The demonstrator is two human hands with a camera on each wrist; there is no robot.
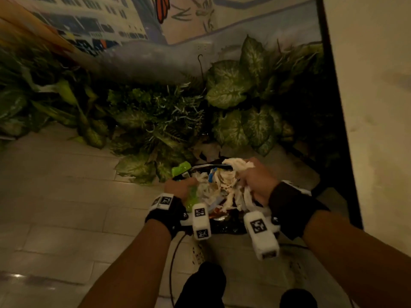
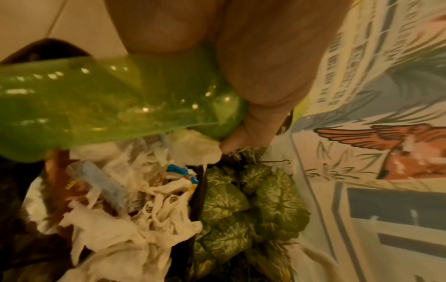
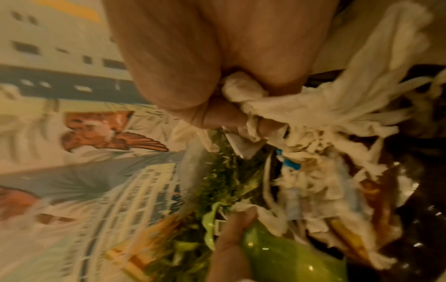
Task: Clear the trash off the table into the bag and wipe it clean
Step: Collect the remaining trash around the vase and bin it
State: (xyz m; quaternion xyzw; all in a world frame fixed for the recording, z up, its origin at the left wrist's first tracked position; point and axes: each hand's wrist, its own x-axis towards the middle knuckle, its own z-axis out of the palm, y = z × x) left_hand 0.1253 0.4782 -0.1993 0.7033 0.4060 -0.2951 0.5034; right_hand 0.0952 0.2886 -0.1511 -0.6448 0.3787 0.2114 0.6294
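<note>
Over the black bag, the left hand clenches a green plastic bottle at the bag's left rim. The right hand grips crumpled white paper napkins (more wads fill the bag) at its right rim, just before the leafy plants.

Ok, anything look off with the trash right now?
The trash is heaped above the bag rim, tissue strands spilling out. Left hand grips a green bottle, right hand a tissue wad. Nothing looks dropped on the floor.
</note>
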